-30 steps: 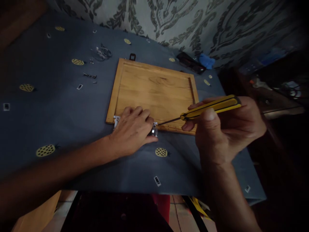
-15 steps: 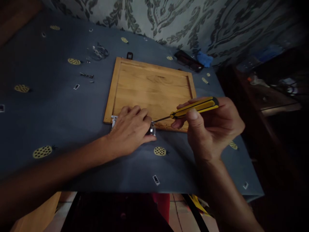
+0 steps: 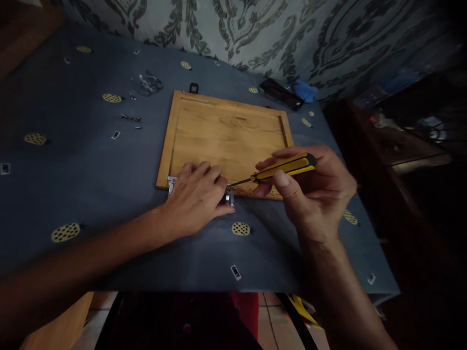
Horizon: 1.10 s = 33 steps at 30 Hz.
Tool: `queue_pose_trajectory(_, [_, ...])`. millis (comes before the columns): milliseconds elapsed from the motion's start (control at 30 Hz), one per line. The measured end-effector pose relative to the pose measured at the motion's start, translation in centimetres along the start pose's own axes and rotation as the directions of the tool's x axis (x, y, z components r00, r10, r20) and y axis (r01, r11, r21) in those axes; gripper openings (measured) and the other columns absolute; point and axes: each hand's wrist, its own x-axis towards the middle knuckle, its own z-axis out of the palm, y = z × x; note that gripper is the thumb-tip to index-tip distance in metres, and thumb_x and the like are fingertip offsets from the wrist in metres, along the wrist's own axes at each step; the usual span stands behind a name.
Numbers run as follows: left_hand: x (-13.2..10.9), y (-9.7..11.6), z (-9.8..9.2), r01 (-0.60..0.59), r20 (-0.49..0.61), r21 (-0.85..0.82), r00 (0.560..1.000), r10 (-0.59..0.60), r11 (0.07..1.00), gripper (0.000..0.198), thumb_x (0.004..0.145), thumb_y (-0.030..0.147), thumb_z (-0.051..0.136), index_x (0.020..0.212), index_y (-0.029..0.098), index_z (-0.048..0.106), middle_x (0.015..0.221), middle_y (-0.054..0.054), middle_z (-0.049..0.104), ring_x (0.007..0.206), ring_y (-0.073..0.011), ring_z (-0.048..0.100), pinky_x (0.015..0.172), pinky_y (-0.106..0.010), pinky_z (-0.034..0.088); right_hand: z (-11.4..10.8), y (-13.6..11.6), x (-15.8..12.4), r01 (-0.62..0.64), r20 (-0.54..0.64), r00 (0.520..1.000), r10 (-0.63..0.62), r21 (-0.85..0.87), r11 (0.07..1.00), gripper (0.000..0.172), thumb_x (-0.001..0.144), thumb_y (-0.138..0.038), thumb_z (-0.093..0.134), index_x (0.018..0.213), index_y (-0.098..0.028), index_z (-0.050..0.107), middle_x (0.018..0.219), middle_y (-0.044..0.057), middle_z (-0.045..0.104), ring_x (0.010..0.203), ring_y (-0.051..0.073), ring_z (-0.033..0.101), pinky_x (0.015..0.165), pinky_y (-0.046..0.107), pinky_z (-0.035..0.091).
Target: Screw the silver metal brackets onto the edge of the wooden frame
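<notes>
My left hand (image 3: 195, 197) is curled over a shiny metal fitting (image 3: 229, 198) at the near edge of a framed wooden panel (image 3: 222, 136), pressing it there. The middle of the fitting is hidden under my fingers, with one end showing at the panel's near left corner. In my right hand (image 3: 317, 194) is a screwdriver (image 3: 284, 167) with a yellow and black handle, held between thumb and fingers. Its shaft slants down to the left, and the tip meets the fitting beside my left index finger.
Several screws (image 3: 130, 118) lie on the blue patterned tablecloth (image 3: 120, 180), left of the panel. Behind them is a small tangled clear-and-metal heap (image 3: 149, 82). Dark glasses (image 3: 280, 94) and a blue cloth (image 3: 305, 91) lie near the patterned wall (image 3: 241, 34).
My right hand and the screwdriver have shifted slightly left, and the handle has turned a little in the fingers. My left hand stays on the fitting. The view has moved slightly.
</notes>
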Motion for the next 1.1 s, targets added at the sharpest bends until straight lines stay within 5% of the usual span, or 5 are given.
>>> queue_pose_trajectory(100, [0.0,0.0,0.0,-0.01,-0.013,-0.001,1.0,0.01,1.0,0.042,0.096,0.053,0.073,0.111,0.013,0.073,0.111,-0.012,0.069,0.112,-0.0318,0.059,0.092,-0.042,0.042,-0.4,0.0,0.0,-0.024,0.038,0.999,0.026,-0.034,0.999,0.025,0.088,-0.03,0.084,0.113,-0.027,0.081,0.092,0.0,0.08,0.055,0.011,0.072,0.051,0.025,0.064])
queue_pose_trajectory(267, [0.0,-0.1,0.2,-0.017,-0.038,0.003,0.999,0.017,1.0,0.042,0.095,0.052,0.074,0.109,0.013,0.073,0.107,-0.012,0.069,0.11,-0.0316,0.06,0.091,-0.043,0.043,-0.3,0.1,-0.1,0.004,0.012,1.0,-0.003,-0.056,0.998,0.01,0.085,-0.03,0.086,0.093,-0.024,0.083,0.093,0.002,0.08,0.052,0.011,0.069,0.046,0.024,0.061])
queue_pose_trajectory(800, [0.0,-0.1,0.4,-0.026,-0.057,0.01,0.998,0.026,1.0,0.04,0.095,0.052,0.074,0.107,0.014,0.073,0.105,-0.011,0.069,0.108,-0.0304,0.06,0.089,-0.041,0.043,0.7,0.7,0.0,0.081,-0.121,0.988,-0.094,-0.102,0.991,0.014,0.08,-0.035,0.09,0.081,-0.028,0.078,0.075,-0.003,0.069,0.046,0.01,0.058,0.036,0.024,0.053])
queue_pose_trajectory(1100, [-0.1,-0.1,0.4,-0.025,-0.066,0.022,0.997,0.027,0.999,0.041,0.095,0.053,0.074,0.106,0.014,0.073,0.104,-0.011,0.069,0.107,-0.0306,0.06,0.088,-0.041,0.043,0.6,1.3,-1.1,0.114,-0.169,0.974,-0.149,-0.198,0.974,0.009,0.084,-0.03,0.086,0.091,-0.029,0.081,0.086,0.0,0.077,0.057,0.013,0.066,0.045,0.026,0.06])
